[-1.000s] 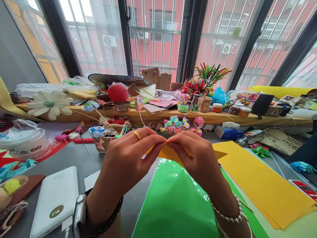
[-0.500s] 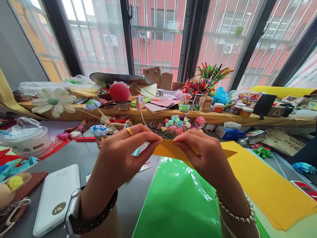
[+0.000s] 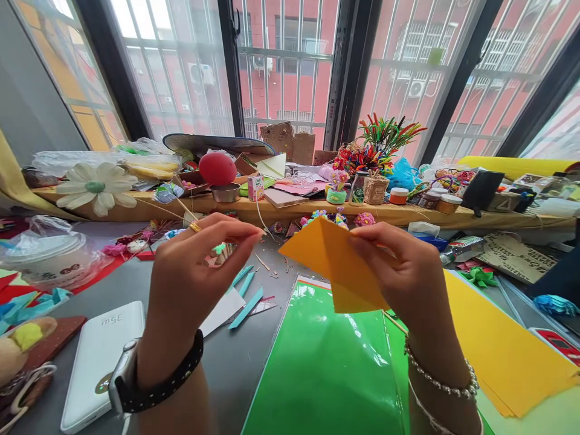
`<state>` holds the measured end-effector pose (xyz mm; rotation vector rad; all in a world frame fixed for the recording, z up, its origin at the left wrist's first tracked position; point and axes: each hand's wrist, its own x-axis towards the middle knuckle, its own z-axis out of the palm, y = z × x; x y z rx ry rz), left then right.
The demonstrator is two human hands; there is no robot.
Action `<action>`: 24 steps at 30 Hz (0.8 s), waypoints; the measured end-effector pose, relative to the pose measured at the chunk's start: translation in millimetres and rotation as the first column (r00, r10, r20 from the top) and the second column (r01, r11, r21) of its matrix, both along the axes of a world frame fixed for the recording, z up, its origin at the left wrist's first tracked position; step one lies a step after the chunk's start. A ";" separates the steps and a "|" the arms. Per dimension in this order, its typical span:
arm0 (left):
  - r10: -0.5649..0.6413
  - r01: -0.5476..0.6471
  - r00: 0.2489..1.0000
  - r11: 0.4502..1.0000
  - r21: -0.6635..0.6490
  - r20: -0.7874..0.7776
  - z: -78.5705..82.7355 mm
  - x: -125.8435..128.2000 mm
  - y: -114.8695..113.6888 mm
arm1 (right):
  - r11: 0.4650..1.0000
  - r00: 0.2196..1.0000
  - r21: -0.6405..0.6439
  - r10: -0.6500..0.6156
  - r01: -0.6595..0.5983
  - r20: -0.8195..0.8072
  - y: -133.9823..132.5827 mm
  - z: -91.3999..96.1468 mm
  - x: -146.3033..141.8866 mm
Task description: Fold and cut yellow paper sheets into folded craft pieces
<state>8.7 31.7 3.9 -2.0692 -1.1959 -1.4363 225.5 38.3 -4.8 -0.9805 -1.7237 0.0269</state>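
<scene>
My right hand (image 3: 399,260) pinches a folded sheet of orange paper (image 3: 335,266) by its upper right edge. A crease runs down the paper from its top point, and one corner sticks out to the left. My left hand (image 3: 208,254) is to the left of the paper, apart from it, with thumb and forefinger tips closed together and nothing visible between them. Below the paper lies a shiny green plastic-covered sheet (image 3: 326,368). A stack of yellow-orange paper (image 3: 502,356) is on the right, partly behind my right forearm.
A white power bank (image 3: 106,356) lies at the left. Blue paper strips (image 3: 247,308) rest on the grey table (image 3: 226,374). At the back, a crowded ledge (image 3: 281,212) carries a red ball (image 3: 217,168), jars and pipe cleaners. A lidded plastic tub (image 3: 48,254) stands far left.
My left hand has let go of the paper and moved left. My right hand has shifted right, and the paper has turned, showing its creased face.
</scene>
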 end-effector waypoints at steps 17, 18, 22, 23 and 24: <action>-0.538 0.703 0.707 0.606 -0.372 0.459 -18.8 24.2 30.9 | 0.906 0.909 -0.267 0.227 -0.329 -0.349 1.1 -0.7 -6.3; -0.557 0.696 0.715 0.626 -0.352 0.422 -18.3 27.0 29.8 | 0.905 0.907 -0.263 0.233 -0.334 -0.350 1.1 -1.5 -7.3; -0.543 0.607 0.794 0.740 -0.291 0.274 -18.0 39.8 24.9 | 0.929 0.924 -0.226 0.216 -0.294 -0.315 2.2 -6.0 -12.6; -0.517 0.571 0.820 0.771 -0.282 0.246 -18.7 42.4 24.0 | 0.939 0.934 -0.212 0.202 -0.270 -0.294 2.5 -6.8 -14.0; -0.474 0.513 0.857 0.816 -0.265 0.202 -19.6 44.6 23.3 | 0.951 0.944 -0.193 0.187 -0.243 -0.271 2.6 -7.2 -15.2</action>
